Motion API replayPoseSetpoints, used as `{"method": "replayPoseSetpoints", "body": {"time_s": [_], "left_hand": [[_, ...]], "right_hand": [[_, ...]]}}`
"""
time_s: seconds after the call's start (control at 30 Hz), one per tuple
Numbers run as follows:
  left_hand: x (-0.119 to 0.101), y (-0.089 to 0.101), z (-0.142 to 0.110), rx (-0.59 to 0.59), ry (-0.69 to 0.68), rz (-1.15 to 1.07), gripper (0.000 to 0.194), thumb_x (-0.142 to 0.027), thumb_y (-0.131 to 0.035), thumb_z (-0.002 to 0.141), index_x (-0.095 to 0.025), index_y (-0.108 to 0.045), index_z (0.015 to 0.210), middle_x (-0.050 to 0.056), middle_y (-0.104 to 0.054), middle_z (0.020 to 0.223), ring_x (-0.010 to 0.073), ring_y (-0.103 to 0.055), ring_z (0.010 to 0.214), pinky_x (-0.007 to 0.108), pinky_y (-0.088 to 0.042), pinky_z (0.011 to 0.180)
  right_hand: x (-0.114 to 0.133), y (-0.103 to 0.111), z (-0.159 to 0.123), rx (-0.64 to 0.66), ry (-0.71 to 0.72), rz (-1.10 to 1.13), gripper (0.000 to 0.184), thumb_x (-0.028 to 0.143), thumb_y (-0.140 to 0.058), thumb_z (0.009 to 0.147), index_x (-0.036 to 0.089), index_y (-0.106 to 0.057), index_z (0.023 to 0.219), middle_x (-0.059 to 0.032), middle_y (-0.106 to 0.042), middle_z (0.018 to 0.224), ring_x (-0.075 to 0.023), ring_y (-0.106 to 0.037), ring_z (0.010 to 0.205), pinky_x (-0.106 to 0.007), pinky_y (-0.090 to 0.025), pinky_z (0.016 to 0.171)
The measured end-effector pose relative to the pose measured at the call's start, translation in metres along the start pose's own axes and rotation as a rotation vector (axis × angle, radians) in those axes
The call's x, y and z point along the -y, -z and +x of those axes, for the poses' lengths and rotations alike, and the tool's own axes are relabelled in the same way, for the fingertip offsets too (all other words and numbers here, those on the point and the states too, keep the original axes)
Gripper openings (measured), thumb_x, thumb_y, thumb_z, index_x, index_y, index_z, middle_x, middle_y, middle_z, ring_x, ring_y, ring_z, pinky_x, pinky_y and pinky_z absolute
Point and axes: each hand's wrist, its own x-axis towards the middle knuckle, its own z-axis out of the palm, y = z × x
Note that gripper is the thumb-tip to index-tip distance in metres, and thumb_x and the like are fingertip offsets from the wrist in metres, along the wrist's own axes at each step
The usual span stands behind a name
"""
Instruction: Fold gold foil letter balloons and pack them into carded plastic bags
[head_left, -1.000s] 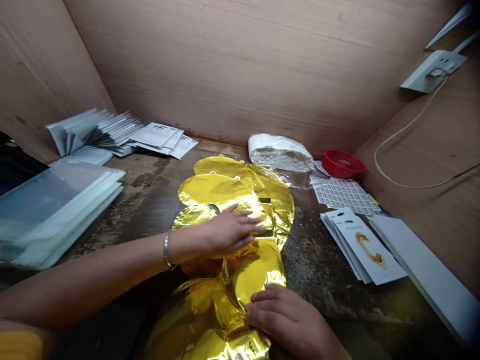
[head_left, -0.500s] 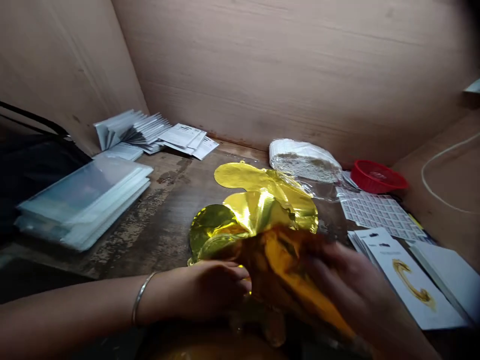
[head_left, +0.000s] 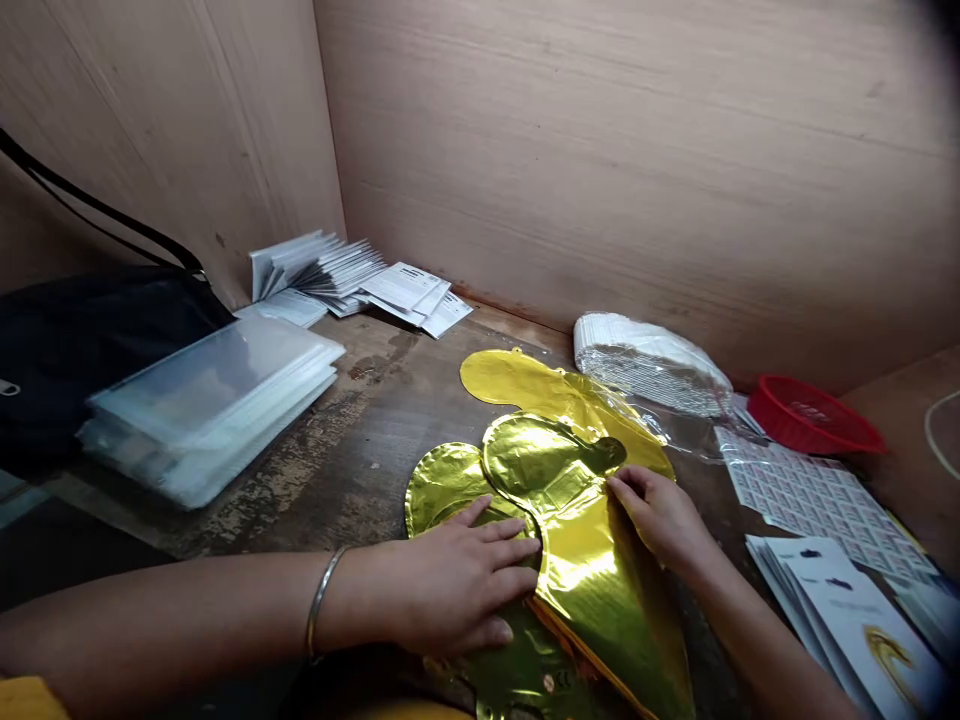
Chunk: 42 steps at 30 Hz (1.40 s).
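Observation:
Shiny gold foil balloons (head_left: 559, 480) lie flat in an overlapping pile on the worn wooden table (head_left: 360, 460). My left hand (head_left: 457, 575), a thin bangle on its wrist, lies flat on the near part of the foil with its fingers stretched out. My right hand (head_left: 660, 515) rests on the right side of the pile, fingertips pinching the foil's edge near a fold. A folded gold piece runs from between my hands toward the bottom edge.
A stack of clear plastic sleeves (head_left: 217, 400) and a black bag (head_left: 82, 330) sit at left. White leaflets (head_left: 352, 280) fan out at the back. A wrapped white bundle (head_left: 645, 360), a red basket (head_left: 814, 415), a sticker sheet (head_left: 810, 490) and printed cards (head_left: 862, 610) lie at right. Plywood walls enclose the table.
My right hand lifted a gold foil piece from the near edge, swung it over and laid it on the pile. My left hand slid nearer. The view turned left.

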Motion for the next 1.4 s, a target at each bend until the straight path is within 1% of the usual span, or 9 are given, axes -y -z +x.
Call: {"method": "replayPoseSetpoints", "body": {"time_s": [0.23,0.4,0.6,0.67,0.8,1.0,1.13,1.23,1.4], "left_hand": [[0.006,0.0,0.007,-0.014,-0.035,0.003,0.039,-0.043,-0.051,0.094,-0.02,-0.055,0.125,0.008,-0.051,0.143,0.0299,-0.038,0.137,0.056,-0.021,0.115],[0.007,0.002,0.014,-0.023,-0.078,0.037,0.03,-0.042,-0.053,0.093,-0.019,-0.06,0.112,0.008,-0.057,0.135,0.0292,-0.044,0.132,0.056,-0.021,0.114],[0.008,0.004,0.022,-0.069,-0.022,0.084,0.029,-0.041,-0.052,0.094,-0.017,-0.06,0.106,0.011,-0.063,0.124,0.0254,-0.056,0.115,0.042,-0.036,0.107],[0.011,0.003,0.025,-0.118,0.05,0.13,0.04,-0.042,-0.05,0.094,-0.014,-0.055,0.123,0.014,-0.053,0.137,0.0276,-0.049,0.125,0.041,-0.035,0.107],[0.024,-0.004,0.03,-0.118,0.101,0.162,0.064,-0.05,-0.043,0.096,-0.013,-0.031,0.147,0.014,-0.025,0.157,0.0306,-0.017,0.146,0.055,-0.012,0.116],[0.036,-0.011,0.031,-0.013,0.27,0.055,0.075,-0.062,-0.033,0.094,-0.011,-0.03,0.148,0.017,-0.026,0.155,0.0341,-0.016,0.145,0.058,-0.009,0.115],[0.034,-0.011,0.031,-0.013,0.295,0.049,0.075,-0.062,-0.032,0.094,-0.011,-0.03,0.148,0.02,-0.023,0.156,0.0349,-0.015,0.146,0.06,-0.009,0.114],[0.035,-0.013,0.032,-0.017,0.323,0.057,0.077,-0.062,-0.033,0.093,-0.009,-0.029,0.148,0.023,-0.02,0.156,0.0354,-0.013,0.146,0.059,-0.008,0.115],[0.04,-0.019,0.033,-0.048,0.366,0.054,0.079,-0.062,-0.037,0.092,-0.007,-0.029,0.148,0.024,-0.019,0.156,0.037,-0.012,0.146,0.058,-0.01,0.115]], "right_hand": [[-0.007,-0.001,-0.011,-0.167,-0.117,-0.098,0.027,0.045,-0.038,0.085,0.024,-0.052,0.075,-0.0033,-0.061,0.064,-0.0225,-0.056,0.062,-0.031,-0.036,0.058],[-0.012,-0.004,-0.016,-0.195,-0.155,-0.127,0.026,0.044,-0.038,0.085,0.024,-0.051,0.074,-0.0043,-0.061,0.063,-0.0227,-0.057,0.061,-0.031,-0.037,0.057],[-0.013,-0.005,-0.015,-0.172,-0.156,-0.112,0.028,0.046,-0.04,0.084,0.024,-0.053,0.074,-0.0037,-0.062,0.063,-0.024,-0.059,0.062,-0.031,-0.039,0.058],[-0.012,-0.005,-0.015,-0.164,-0.159,-0.098,0.03,0.048,-0.042,0.083,0.024,-0.058,0.075,-0.0042,-0.065,0.064,-0.0249,-0.061,0.065,-0.032,-0.04,0.059],[-0.011,-0.007,-0.012,-0.166,-0.16,-0.064,0.035,0.05,-0.046,0.082,0.022,-0.067,0.08,-0.0058,-0.07,0.073,-0.0256,-0.064,0.071,-0.032,-0.043,0.061],[-0.011,-0.005,-0.008,-0.182,-0.133,-0.069,0.043,0.056,-0.045,0.082,0.02,-0.068,0.089,-0.0074,-0.071,0.077,-0.0267,-0.066,0.07,-0.035,-0.048,0.061],[0.002,0.003,-0.023,-0.258,0.076,-0.171,0.055,0.053,-0.039,0.087,0.013,-0.063,0.116,-0.0161,-0.064,0.12,-0.0326,-0.061,0.106,-0.047,-0.05,0.089],[0.015,-0.001,-0.037,-0.137,0.349,-0.268,0.051,0.042,-0.034,0.094,0.011,-0.062,0.123,-0.0153,-0.054,0.138,-0.0307,-0.049,0.127,-0.049,-0.042,0.105],[0.017,-0.024,-0.041,0.03,0.393,-0.358,0.049,0.035,-0.034,0.097,0.01,-0.054,0.135,-0.0137,-0.047,0.144,-0.0303,-0.04,0.135,-0.053,-0.038,0.109]]}}
